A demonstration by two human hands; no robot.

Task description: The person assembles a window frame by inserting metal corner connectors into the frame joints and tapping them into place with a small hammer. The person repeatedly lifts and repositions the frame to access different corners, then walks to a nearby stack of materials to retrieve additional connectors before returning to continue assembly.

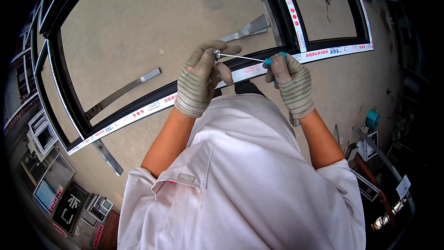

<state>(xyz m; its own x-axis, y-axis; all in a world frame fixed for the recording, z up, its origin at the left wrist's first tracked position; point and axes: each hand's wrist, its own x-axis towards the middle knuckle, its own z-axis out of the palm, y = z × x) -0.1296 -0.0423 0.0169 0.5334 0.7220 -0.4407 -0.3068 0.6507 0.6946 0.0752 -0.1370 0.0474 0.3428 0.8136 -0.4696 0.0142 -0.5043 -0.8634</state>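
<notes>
My left hand, in a grey knit glove with green stripes, pinches a small shiny metal fitting between thumb and fingers. My right hand, gloved alike, is closed around the teal handle of a screwdriver. Its thin shaft runs left, with the tip at the fitting. The fingers partly cover the fitting, so its exact kind and any screw in it cannot be made out. Both hands are held above the near rail of a black window frame, which carries white protective tape with red and blue print.
Metal bars lie across and under the frame, and a bent metal strip sits behind my hands. Smaller frames and a dark sign board stand at the left. At the right are a teal object and scattered profiles.
</notes>
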